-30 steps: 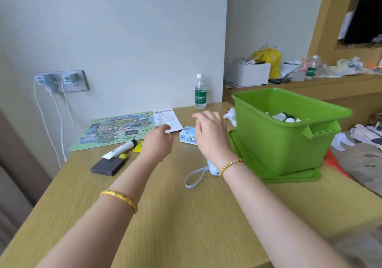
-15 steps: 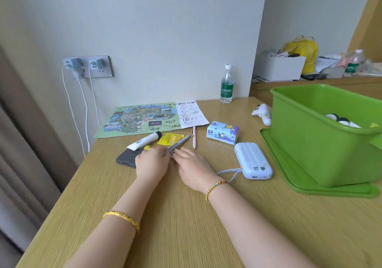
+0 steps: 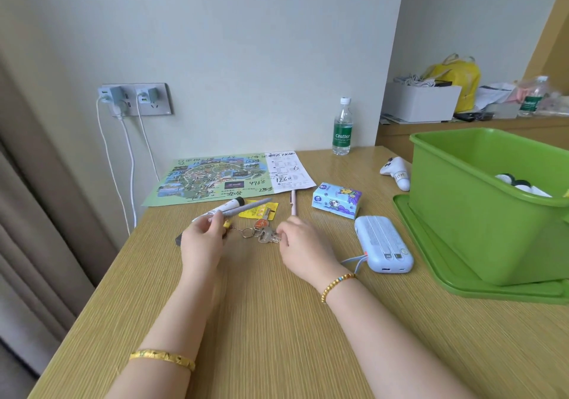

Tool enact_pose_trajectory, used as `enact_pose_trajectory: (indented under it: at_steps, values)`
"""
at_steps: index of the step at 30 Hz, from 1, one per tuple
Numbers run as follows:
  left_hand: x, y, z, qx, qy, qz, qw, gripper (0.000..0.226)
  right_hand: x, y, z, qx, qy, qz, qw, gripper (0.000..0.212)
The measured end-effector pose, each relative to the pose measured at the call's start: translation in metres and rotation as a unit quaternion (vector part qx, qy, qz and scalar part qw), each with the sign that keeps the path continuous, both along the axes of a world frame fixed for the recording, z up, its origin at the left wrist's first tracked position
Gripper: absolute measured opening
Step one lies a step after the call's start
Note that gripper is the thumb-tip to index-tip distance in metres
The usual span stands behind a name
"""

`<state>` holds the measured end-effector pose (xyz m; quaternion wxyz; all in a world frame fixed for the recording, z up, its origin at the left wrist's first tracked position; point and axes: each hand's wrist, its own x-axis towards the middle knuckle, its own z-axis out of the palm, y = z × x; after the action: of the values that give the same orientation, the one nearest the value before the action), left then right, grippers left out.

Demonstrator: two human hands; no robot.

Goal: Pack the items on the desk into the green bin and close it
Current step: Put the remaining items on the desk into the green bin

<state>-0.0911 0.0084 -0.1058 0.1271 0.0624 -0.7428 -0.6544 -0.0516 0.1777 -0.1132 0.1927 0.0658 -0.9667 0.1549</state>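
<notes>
Green plastic dominates the right of the desk: an open green bin stands on its matching lid, and inside it only a few white and black rounded things show above the rim — too little to name them. On the shelf behind, a white box holds a tangle of pale cords, with a yellow bag just beside it.

A clear water bottle against the wall carries a green label reading "Cestbon". A printed park map lies flat on the wood, scrawled over in black ink; the figures "4968" and "1260" can be made out, the latter on the white slip at the map's right edge. A white controller near the bin bears a small handwritten tag, not legible.

The left hand pinches a grey pen between thumb and fingers, lifted and slanting up to the right over a white tube and a yellow packet. The right hand curls its fingers onto a bunch of keys lying on the desk, its ring and orange fob stretched toward the left hand; whether the grip has closed on them cannot be told.

Unpacked items lie between the hands and the bin — a pink pen, a blue cartoon-printed tissue pack, and a pale blue power bank with its loop strap. A dark flat object peeks out by the left hand.
</notes>
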Motion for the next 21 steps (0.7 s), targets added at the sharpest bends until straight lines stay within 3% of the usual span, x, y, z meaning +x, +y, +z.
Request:
enact_pose_trajectory:
  at_steps: [4, 7, 11, 15, 17, 21]
  values:
    - [0.014, -0.009, 0.006, 0.180, -0.006, 0.015, 0.983, 0.020, -0.011, -0.012, -0.005, -0.023, -0.079, 0.072, 0.994, 0.043]
    - [0.021, -0.014, 0.012, 0.301, 0.000, 0.013, 0.953, 0.021, -0.012, -0.015, -0.009, -0.005, -0.104, 0.077, 0.992, 0.038]
    - [0.023, -0.011, 0.015, 0.308, -0.014, -0.021, 0.951, 0.024, -0.005, -0.009, -0.006, 0.009, -0.061, 0.053, 0.997, 0.015]
    - [0.021, -0.009, 0.009, 0.319, -0.017, -0.044, 0.947, 0.018, 0.005, -0.004, -0.002, 0.045, -0.053, 0.051, 0.996, 0.016]
    - [0.020, -0.009, 0.009, 0.334, -0.019, -0.056, 0.941, 0.015, 0.008, -0.004, 0.002, -0.005, -0.026, 0.029, 0.999, 0.013]
    - [0.021, -0.006, 0.010, 0.306, -0.036, -0.062, 0.949, 0.018, 0.010, -0.001, 0.011, -0.208, -0.016, -0.043, 0.977, 0.017]
